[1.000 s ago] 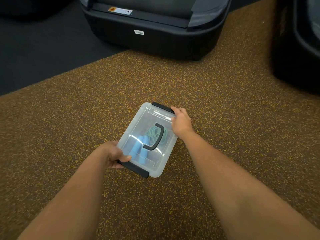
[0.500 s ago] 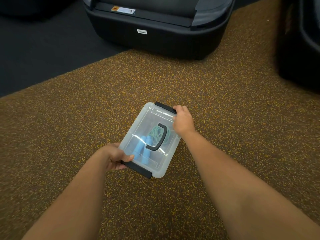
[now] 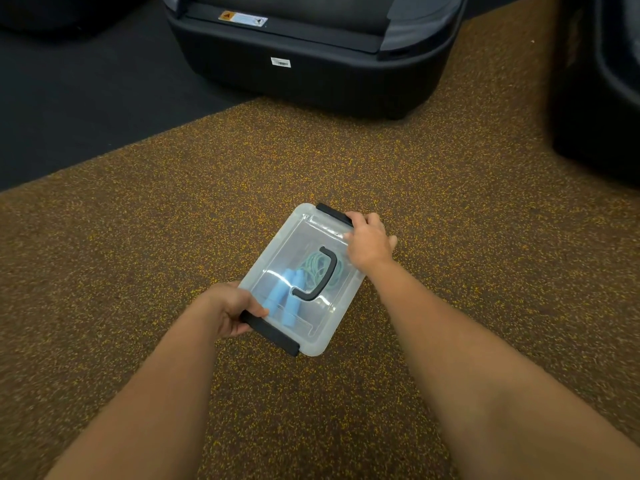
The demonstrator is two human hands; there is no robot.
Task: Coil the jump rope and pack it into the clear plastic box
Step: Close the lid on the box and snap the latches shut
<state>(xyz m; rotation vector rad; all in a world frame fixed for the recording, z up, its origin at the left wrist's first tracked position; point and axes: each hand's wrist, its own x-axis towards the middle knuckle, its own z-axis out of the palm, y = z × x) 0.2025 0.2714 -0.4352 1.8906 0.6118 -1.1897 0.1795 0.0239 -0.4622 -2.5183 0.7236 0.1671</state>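
The clear plastic box (image 3: 313, 237) lies on the speckled brown floor with its lid on and a black carry handle (image 3: 320, 277) on top. Through the lid I see the jump rope (image 3: 313, 268), a green coil with two blue grips side by side. My left hand (image 3: 230, 308) grips the near end at the black latch (image 3: 272, 332), thumb on the lid. My right hand (image 3: 369, 244) is closed over the far right corner by the other black latch (image 3: 332, 213).
A large black machine base (image 3: 311, 60) with a warning label stands at the back. Another dark unit (image 3: 599, 84) fills the right edge. Black flooring (image 3: 86, 88) begins at the back left.
Both hands keep their hold on the box ends. The box sits a touch lower and to the right in the frame; little else differs.
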